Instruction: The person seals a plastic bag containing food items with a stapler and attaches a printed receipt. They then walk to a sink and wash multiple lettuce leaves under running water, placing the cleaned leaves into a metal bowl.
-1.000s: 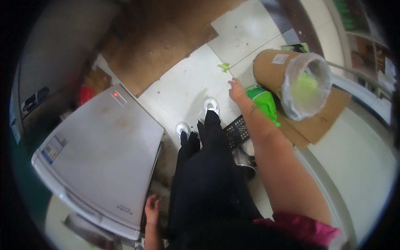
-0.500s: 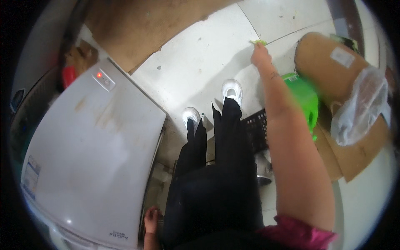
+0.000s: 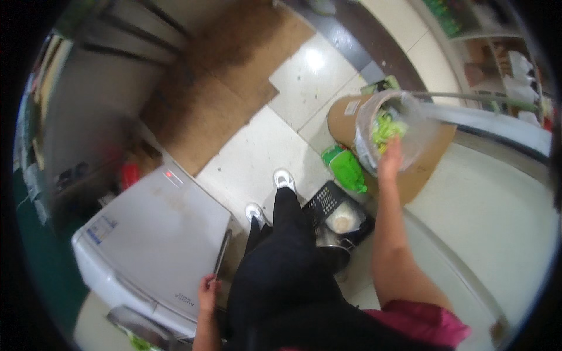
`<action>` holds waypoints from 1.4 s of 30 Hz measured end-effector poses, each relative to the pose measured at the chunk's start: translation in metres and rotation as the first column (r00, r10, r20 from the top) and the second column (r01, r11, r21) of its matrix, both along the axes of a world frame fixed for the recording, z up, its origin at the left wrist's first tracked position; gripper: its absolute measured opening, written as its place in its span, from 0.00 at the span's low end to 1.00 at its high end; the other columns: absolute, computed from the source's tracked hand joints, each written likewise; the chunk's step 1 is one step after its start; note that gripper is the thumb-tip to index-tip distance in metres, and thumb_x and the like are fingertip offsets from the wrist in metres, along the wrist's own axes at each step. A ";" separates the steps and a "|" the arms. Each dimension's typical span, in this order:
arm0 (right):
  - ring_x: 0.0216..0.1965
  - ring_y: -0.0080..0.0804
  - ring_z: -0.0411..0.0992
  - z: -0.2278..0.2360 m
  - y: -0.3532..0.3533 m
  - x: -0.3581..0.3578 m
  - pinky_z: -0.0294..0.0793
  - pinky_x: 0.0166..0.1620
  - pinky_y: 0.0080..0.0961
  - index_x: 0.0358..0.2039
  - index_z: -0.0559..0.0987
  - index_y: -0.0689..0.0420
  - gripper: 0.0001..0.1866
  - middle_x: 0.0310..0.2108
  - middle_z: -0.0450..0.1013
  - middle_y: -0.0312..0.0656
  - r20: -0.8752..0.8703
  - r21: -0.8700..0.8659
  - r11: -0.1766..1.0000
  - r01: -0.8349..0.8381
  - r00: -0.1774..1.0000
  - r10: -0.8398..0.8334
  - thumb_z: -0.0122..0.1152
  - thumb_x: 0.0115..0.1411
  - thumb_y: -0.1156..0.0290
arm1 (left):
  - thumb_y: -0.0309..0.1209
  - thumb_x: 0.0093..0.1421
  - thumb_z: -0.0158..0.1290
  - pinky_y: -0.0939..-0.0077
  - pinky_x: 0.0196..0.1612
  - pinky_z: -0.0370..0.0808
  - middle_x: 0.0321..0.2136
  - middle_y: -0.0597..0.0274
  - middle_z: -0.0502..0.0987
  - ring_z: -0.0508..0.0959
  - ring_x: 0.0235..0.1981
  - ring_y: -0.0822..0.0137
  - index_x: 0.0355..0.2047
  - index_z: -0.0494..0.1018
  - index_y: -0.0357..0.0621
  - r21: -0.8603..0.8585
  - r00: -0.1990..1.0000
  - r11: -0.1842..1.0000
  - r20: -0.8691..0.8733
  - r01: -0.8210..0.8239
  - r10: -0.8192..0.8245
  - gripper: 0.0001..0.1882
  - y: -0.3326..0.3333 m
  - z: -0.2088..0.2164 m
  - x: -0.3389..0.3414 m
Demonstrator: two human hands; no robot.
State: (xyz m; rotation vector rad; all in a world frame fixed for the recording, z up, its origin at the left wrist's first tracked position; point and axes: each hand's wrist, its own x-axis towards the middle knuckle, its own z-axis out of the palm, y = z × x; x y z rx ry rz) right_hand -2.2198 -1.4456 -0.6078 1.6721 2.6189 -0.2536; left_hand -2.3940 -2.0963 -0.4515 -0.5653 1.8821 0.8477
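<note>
My right hand (image 3: 391, 159) reaches out at the right, its fingers stretched toward a bin (image 3: 366, 131) lined with clear plastic. Green vegetable scraps (image 3: 389, 126) lie just beyond the fingertips, at the bin's mouth; it is blurred whether any touch the hand. Low on the left, my left hand (image 3: 208, 288) hangs beside the edge of a white chest freezer (image 3: 152, 234). Its fingers are loosely bent and apart, and I see nothing in them.
Flattened cardboard (image 3: 222, 99) covers part of the tiled floor ahead. A green plastic jug (image 3: 346, 168), a black crate (image 3: 329, 199) and a metal pot (image 3: 333, 248) stand right of my legs. A pale counter (image 3: 486, 228) runs along the right.
The view has swung right. My right hand, which held a green scrap low over the floor, has moved to the lined bin. My left hand stays by the freezer edge.
</note>
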 end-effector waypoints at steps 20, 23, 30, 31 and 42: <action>0.53 0.47 0.68 0.161 -0.252 -0.361 0.75 0.51 0.33 0.61 0.63 0.54 0.36 0.62 0.53 0.56 -0.633 -0.501 0.252 -0.828 0.550 0.545 0.66 0.52 0.72 | 0.24 0.57 0.54 0.74 0.44 0.74 0.44 0.59 0.75 0.76 0.40 0.68 0.48 0.70 0.41 0.367 0.631 0.928 -0.706 -0.060 0.320 0.17 0.052 0.122 -0.226; 0.53 0.44 0.68 0.190 -0.240 -0.445 0.75 0.50 0.32 0.60 0.64 0.54 0.34 0.61 0.56 0.55 -0.609 -0.333 0.357 -0.872 0.489 0.625 0.65 0.52 0.75 | 0.24 0.58 0.53 0.74 0.45 0.74 0.44 0.59 0.75 0.76 0.40 0.68 0.48 0.70 0.41 0.444 0.596 0.896 -0.716 -0.012 0.363 0.17 0.053 0.118 -0.294; 0.58 0.49 0.62 0.347 -0.172 -0.632 0.68 0.56 0.36 0.56 0.67 0.57 0.30 0.57 0.63 0.54 -0.804 0.094 0.534 -0.840 0.252 0.539 0.63 0.52 0.77 | 0.24 0.59 0.52 0.75 0.45 0.73 0.44 0.60 0.72 0.75 0.42 0.69 0.49 0.70 0.40 0.508 0.565 0.842 -0.755 0.181 0.334 0.16 0.069 0.156 -0.444; 0.58 0.48 0.62 0.373 -0.159 -0.659 0.69 0.55 0.34 0.56 0.67 0.57 0.29 0.57 0.63 0.53 -0.794 0.128 0.569 -0.813 0.260 0.550 0.62 0.52 0.77 | 0.23 0.59 0.52 0.77 0.45 0.73 0.44 0.61 0.72 0.75 0.42 0.70 0.49 0.70 0.40 0.484 0.547 0.847 -0.780 0.219 0.305 0.16 0.077 0.168 -0.464; 0.42 0.49 0.68 0.436 -0.051 -0.817 0.66 0.47 0.37 0.38 0.77 0.56 0.14 0.37 0.73 0.45 -0.492 0.510 0.472 -0.719 0.206 0.846 0.57 0.49 0.82 | 0.20 0.55 0.53 0.70 0.47 0.74 0.48 0.54 0.71 0.76 0.46 0.57 0.47 0.69 0.40 0.145 0.143 0.794 -0.987 0.590 0.073 0.18 0.202 0.284 -0.628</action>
